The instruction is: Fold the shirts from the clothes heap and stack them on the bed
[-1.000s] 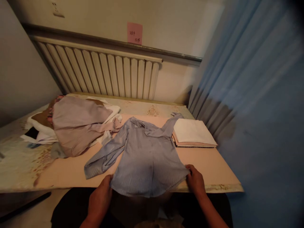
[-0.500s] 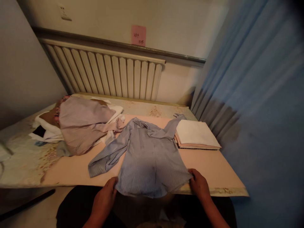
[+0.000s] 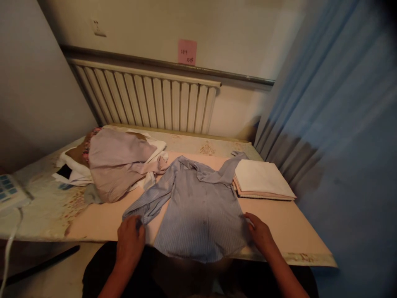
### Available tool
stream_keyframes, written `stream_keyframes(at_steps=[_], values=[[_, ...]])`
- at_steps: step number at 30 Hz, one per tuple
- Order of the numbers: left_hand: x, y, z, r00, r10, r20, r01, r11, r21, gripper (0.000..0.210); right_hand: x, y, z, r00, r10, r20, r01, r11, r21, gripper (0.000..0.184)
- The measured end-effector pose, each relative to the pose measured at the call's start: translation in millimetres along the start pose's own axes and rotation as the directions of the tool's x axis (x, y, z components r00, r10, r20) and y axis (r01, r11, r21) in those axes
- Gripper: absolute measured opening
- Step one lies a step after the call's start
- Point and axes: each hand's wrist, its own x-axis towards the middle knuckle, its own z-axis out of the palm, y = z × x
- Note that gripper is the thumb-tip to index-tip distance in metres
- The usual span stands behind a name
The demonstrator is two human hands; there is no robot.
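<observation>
A blue-grey striped button-up shirt (image 3: pixel 198 211) lies spread front up, its collar away from me and its hem at the near table edge. My left hand (image 3: pixel 130 238) is at the cuff end of the left-hand sleeve, fingers curled closed on the cloth. My right hand (image 3: pixel 260 234) rests by the shirt's lower right side, thumb and forefinger a little apart at its edge. The other sleeve bends across the shoulder, and its end runs behind a stack of folded cloth (image 3: pixel 263 178).
A heap of loose clothes (image 3: pixel 118 165), mauve on top, lies at the left. Behind the table (image 3: pixel 307 231) is a radiator (image 3: pixel 149 99). A blue curtain (image 3: pixel 338 165) borders the right side. A white device with blue keys (image 3: pixel 10 192) and a cord sits at far left.
My left hand has left the shirt's lower corner and moved left and up to the sleeve cuff. The right hand has loosened at the hem's side. The view has shifted slightly.
</observation>
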Motion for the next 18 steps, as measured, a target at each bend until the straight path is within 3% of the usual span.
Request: stream_keyframes(at_steps=[3,7,10,13,15,18], values=[[24,-1,-4.2,0.988,-0.152,-0.038,0.156,0.977,0.146,0.05,20,-25,33,0.996,-0.093,-0.003,0.093,0.996,0.003,0.043],[46,-6,-3.0,0.951,-0.306,0.046,0.29,0.931,0.221,0.069,34,-47,77,0.976,-0.205,-0.073,0.2,0.977,-0.068,0.039],[55,-10,-1.2,0.939,-0.295,0.177,0.265,0.948,0.175,0.064,35,-51,96,0.951,-0.276,-0.142,0.259,0.958,-0.124,0.037],[69,-11,-2.9,0.921,-0.238,0.309,0.234,0.971,0.052,0.035,33,-47,101,0.939,-0.305,-0.162,0.282,0.948,-0.149,0.038],[85,-9,-8.0,0.928,-0.202,0.314,0.217,0.976,-0.016,0.023,32,-45,101,0.937,-0.312,-0.16,0.285,0.943,-0.17,0.037],[123,-1,-22.1,0.956,-0.184,0.227,0.214,0.97,-0.114,0.025,33,-44,101,0.935,-0.316,-0.161,0.282,0.938,-0.202,0.038]])
